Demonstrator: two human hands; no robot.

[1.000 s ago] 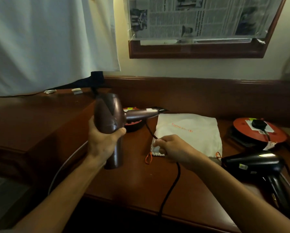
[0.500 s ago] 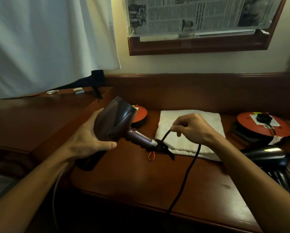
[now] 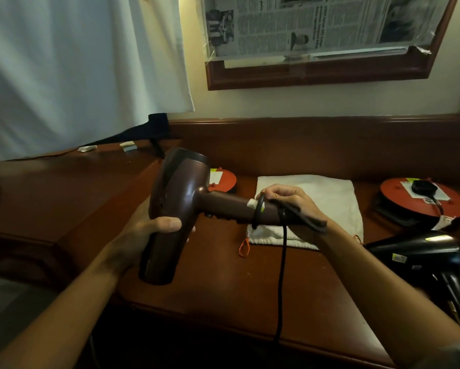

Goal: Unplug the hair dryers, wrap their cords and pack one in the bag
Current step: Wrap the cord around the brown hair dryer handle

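My left hand [image 3: 154, 230] grips the barrel of a brown hair dryer [image 3: 175, 209] held above the desk, its handle pointing right. My right hand [image 3: 290, 201] pinches the dryer's black cord [image 3: 283, 262] against the handle, where one loop goes round it. The rest of the cord hangs down over the desk's front edge. A white cloth bag [image 3: 327, 201] with an orange drawstring lies flat on the desk behind my right hand. A black hair dryer [image 3: 415, 251] lies at the right edge of the desk.
Two red cable reels stand on the wooden desk [image 3: 223, 275]: one [image 3: 223, 179] behind the brown dryer, one [image 3: 420, 198] at the right with a black plug on top. A white curtain [image 3: 77, 70] hangs at the left. A framed board with newspaper [image 3: 322, 35] is on the wall.
The brown dryer has swung so its handle points right and level. My right hand has carried the cord over the handle and laid a loop round it.
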